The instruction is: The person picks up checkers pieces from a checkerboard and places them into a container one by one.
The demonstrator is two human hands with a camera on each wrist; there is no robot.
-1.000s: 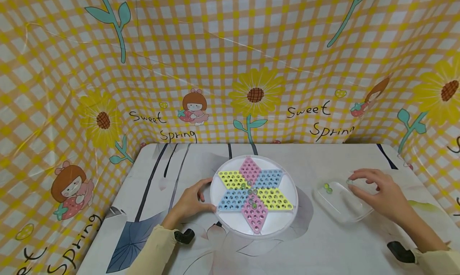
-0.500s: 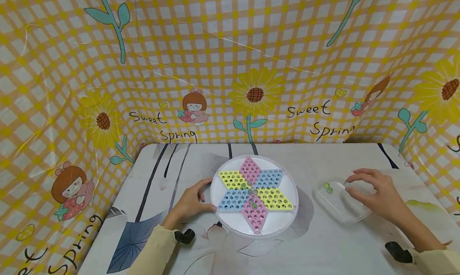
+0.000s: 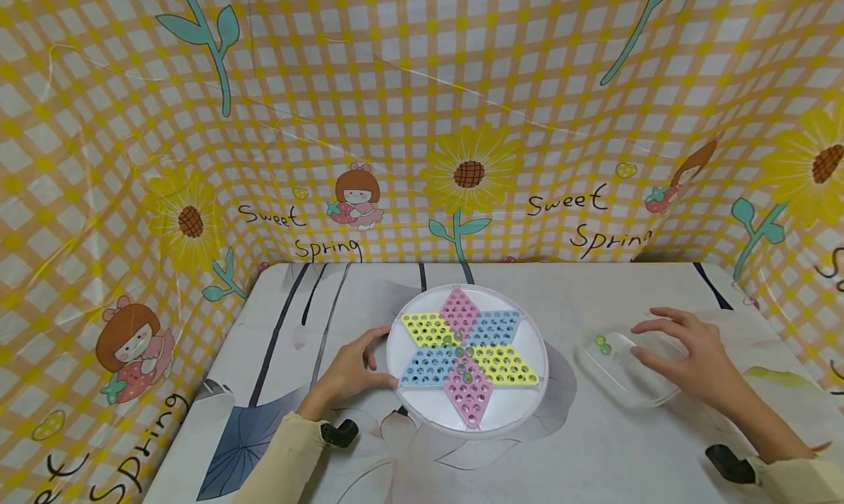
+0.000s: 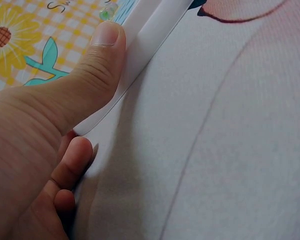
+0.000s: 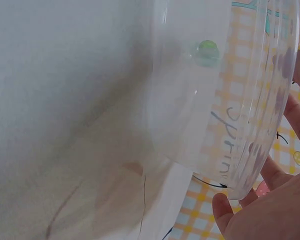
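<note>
In the head view, a round white Chinese checkers board (image 3: pixel 410 409) bears a star of pink, yellow and blue areas. Several glass marbles (image 3: pixel 459 351) sit in holes about its middle. My left hand (image 3: pixel 349 368) grips the board's left rim; the left wrist view has the thumb (image 4: pixel 102 65) pressed on the white rim. A clear plastic dish (image 3: pixel 609 387) lies to the right, with green marbles (image 3: pixel 603 345) at its left side. My right hand (image 3: pixel 692 354) is over the dish's right side, thumb and index finger parted, no marble visible between them. The right wrist view shows fingers (image 5: pixel 275 172) beyond the clear wall.
A white tablecloth (image 3: pixel 527 467) with a printed floral pattern covers the table. Behind and at both sides hangs a yellow checked curtain (image 3: pixel 409 86) with printed sunflowers. Black wrist straps (image 3: pixel 730 464) sit at both cuffs.
The right thumb and index finger, which pinched a clear marble a second ago, are now parted and that marble is out of sight. The right hand moved slightly left. The left hand stayed put.
</note>
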